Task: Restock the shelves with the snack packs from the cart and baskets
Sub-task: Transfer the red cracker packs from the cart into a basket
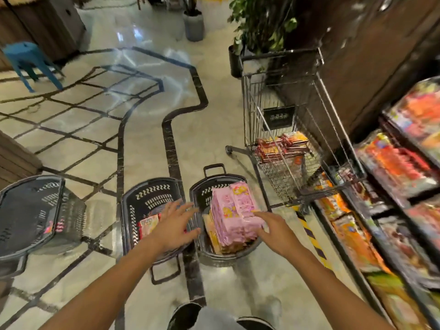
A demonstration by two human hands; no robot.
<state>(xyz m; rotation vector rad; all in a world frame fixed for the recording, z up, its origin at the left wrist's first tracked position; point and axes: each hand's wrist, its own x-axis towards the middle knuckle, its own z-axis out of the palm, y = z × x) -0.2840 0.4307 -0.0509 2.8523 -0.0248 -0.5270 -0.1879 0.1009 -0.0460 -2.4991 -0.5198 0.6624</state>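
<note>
Marble floor, three baskets beside stocked shelves (392, 167). Pink snack packs (234, 210) stand upright in right basket (202, 232). Right hand (273, 231), splayed, fingertip touching them; left hand (173, 228) spread, empty. Best clamp the stack from both sides, lift level.

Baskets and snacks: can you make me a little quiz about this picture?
1. True or false: the right hand is touching the pink packs.
2. What stands nearest the shelves? A) the stool B) the cart C) the grey plant pot
3. Fill in: the left hand is spread open over the ____ basket.

Key: 1 true; 2 B; 3 middle.
</note>
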